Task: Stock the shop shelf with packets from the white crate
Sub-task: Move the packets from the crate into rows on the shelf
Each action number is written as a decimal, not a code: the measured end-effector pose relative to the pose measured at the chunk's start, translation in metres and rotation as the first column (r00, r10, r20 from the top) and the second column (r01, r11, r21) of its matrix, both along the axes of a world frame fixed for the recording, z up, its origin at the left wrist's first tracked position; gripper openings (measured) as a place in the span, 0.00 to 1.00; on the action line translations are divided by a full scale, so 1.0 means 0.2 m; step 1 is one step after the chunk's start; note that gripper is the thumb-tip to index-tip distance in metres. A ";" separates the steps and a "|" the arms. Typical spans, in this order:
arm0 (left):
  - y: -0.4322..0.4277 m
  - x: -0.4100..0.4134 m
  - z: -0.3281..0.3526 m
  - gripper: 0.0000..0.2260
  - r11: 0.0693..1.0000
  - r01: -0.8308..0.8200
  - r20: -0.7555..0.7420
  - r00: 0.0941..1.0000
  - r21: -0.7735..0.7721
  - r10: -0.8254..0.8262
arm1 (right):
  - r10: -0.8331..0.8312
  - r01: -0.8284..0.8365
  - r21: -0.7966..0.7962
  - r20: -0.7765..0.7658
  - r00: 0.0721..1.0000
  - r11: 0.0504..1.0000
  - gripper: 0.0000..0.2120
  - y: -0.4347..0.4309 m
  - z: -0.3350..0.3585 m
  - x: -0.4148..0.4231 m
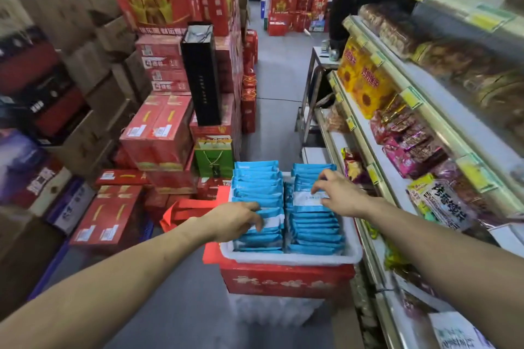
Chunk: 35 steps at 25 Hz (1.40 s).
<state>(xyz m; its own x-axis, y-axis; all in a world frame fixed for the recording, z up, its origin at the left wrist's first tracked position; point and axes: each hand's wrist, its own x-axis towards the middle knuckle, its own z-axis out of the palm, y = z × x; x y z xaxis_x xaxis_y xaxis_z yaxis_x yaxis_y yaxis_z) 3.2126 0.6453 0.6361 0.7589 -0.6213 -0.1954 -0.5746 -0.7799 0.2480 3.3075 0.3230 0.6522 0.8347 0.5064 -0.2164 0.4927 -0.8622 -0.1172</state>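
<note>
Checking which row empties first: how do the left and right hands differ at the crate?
The left hand curls over left-row packets; the right hand pinches one white-labelled packet in the right row. The left hand works near the front of the white crate, the right hand farther back. Both reach inside it.

Left hand (232,222) hides its own thumb at the blue packets (258,193); up on the shelf (453,119), goods smear into blur, price tags (411,98) unreadable.
</note>
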 end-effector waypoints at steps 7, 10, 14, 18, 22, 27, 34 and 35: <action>0.06 0.10 0.14 0.18 0.988 -0.041 -0.060 0.998 -0.148 0.033 | 0.085 -0.091 -0.090 -0.065 0.994 0.992 0.14 -0.04 -0.01 -0.04; 0.06 0.23 0.27 0.19 0.984 -0.058 -0.113 0.993 -0.167 0.040 | 0.055 -0.057 -0.020 -0.104 0.993 0.998 0.17 -0.04 0.08 -0.05; -0.01 0.45 0.61 0.20 0.985 -0.042 -0.132 0.991 -0.168 0.020 | 0.053 -0.046 0.066 -0.106 0.993 0.997 0.22 -0.10 0.49 -0.01; -0.27 0.72 1.10 0.22 0.979 0.052 -0.088 0.994 -0.198 -0.071 | 0.009 -0.017 0.120 0.069 0.998 0.993 0.25 -0.33 1.15 -0.01; -0.73 0.87 1.64 0.22 0.942 0.214 0.018 0.976 -0.260 -0.217 | -0.143 0.106 0.160 0.238 0.961 0.981 0.28 -0.72 1.86 -0.13; -1.41 0.81 2.18 0.20 0.826 0.458 0.157 0.889 -0.329 -0.430 | -0.399 0.335 0.227 0.361 0.843 0.914 0.27 -1.29 2.39 -0.55; -2.03 0.66 2.35 0.20 0.705 0.644 0.212 0.764 -0.297 -0.609 | -0.737 0.743 0.141 0.341 0.584 0.654 0.32 -2.05 2.18 -1.05; -2.08 0.65 2.35 0.21 0.702 0.659 0.229 0.752 -0.270 -0.618 | -0.755 0.770 0.127 0.346 0.557 0.625 0.32 -2.10 2.12 -1.08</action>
<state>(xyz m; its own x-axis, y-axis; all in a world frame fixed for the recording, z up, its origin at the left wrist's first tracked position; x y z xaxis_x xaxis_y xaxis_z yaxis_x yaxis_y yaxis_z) 3.3429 0.2290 1.1068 0.1595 -0.9744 0.1586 -0.9448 -0.1042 0.3105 3.0905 -0.0967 1.0765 0.9221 -0.3562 0.1514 -0.3531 -0.9344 -0.0478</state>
